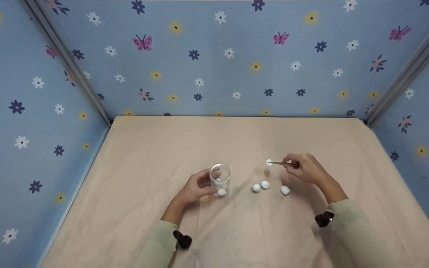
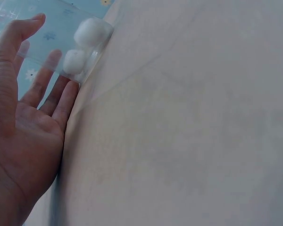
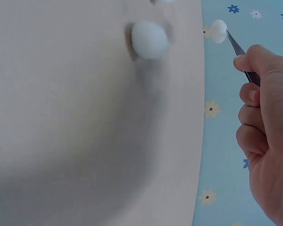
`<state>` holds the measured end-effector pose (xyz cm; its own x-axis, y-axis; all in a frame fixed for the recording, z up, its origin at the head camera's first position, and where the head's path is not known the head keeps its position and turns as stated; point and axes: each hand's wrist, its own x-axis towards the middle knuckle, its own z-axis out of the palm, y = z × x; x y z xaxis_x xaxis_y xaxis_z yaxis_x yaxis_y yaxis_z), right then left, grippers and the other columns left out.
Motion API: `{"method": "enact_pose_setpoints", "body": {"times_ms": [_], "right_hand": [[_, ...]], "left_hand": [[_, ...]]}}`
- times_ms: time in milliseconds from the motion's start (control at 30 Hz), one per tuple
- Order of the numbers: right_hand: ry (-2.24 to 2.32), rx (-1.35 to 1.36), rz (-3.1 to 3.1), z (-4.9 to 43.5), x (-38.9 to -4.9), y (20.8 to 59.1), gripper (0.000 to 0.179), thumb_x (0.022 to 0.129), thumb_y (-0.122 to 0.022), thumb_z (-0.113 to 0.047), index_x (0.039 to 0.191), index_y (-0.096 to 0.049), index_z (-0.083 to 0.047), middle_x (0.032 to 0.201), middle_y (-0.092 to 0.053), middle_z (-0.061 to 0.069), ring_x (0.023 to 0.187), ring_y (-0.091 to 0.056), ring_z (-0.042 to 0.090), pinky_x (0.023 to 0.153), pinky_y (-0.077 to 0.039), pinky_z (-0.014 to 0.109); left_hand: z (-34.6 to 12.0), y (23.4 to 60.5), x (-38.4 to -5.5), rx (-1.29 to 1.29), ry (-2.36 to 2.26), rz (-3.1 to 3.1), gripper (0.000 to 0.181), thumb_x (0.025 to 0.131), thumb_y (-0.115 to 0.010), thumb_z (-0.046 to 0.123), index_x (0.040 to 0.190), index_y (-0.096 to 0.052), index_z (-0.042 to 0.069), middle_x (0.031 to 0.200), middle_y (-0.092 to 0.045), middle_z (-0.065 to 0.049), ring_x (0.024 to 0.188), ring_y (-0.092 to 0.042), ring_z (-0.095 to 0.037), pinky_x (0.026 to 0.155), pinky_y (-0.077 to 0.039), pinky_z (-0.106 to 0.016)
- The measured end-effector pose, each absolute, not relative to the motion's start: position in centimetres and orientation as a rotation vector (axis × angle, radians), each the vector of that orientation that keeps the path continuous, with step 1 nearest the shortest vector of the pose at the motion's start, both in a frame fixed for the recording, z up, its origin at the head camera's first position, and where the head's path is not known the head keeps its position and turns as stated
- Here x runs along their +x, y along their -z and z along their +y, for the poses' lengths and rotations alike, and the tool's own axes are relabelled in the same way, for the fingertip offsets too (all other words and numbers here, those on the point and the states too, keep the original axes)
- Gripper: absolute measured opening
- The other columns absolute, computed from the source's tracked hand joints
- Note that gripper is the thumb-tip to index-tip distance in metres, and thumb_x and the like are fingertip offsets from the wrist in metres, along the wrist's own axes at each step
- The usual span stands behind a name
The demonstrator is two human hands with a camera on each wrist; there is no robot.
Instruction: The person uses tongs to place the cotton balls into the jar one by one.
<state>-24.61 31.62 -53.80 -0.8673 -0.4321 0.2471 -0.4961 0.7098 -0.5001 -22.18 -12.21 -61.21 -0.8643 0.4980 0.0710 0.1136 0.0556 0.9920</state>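
My left hand (image 1: 196, 188) holds a clear glass (image 1: 220, 175) upright on the table, thumb in front and fingers behind it. White cotton balls (image 2: 92, 33) lie at the bottom of the glass. In my right hand (image 1: 305, 168) is a pair of dark metal tweezers (image 3: 237, 46), gripped between thumb and curled fingers. The tweezer tips pinch one cotton ball (image 3: 219, 31) above the table, to the right of the glass. Below it, two cotton balls (image 1: 265, 185) sit side by side on the cloth, and a third cotton ball (image 1: 285, 190) lies further right.
A beige cloth (image 1: 155, 149) covers the table. Blue panels (image 1: 214, 74) printed with flowers and butterflies stand behind and at both sides, with grey metal posts (image 1: 69, 63) at the corners. Dark straps (image 1: 183, 239) sit on both sleeves.
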Motion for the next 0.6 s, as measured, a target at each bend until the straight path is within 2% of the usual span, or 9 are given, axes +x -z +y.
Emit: {"method": "enact_pose_setpoints", "body": {"times_ms": [333,600], "right_hand": [[-0.890,0.783,-2.765,31.0,-24.7,53.2,0.013,0.099,-0.076,0.000,0.108,-0.082,-0.007,0.067,-0.065,0.002,0.059,-0.038,-0.001,0.059,-0.035,0.022],[-0.876,0.837,-2.712,30.0,-24.8,52.4,0.014,0.098,-0.075,0.001,0.107,-0.083,-0.006,0.071,-0.073,0.007,0.059,-0.037,-0.002,0.057,-0.033,0.022]], "left_hand": [[-12.2,61.2,-22.1,0.598,-1.870,2.051,0.076,0.098,-0.082,0.000,0.166,-0.049,-0.005,0.160,-0.061,-0.032,0.150,-0.060,-0.049,0.119,-0.052,-0.023],[-12.2,61.2,-22.2,0.609,-1.890,2.027,0.076,0.098,-0.081,-0.003,0.166,-0.048,-0.006,0.163,-0.059,-0.033,0.153,-0.058,-0.051,0.119,-0.053,-0.024]]}}
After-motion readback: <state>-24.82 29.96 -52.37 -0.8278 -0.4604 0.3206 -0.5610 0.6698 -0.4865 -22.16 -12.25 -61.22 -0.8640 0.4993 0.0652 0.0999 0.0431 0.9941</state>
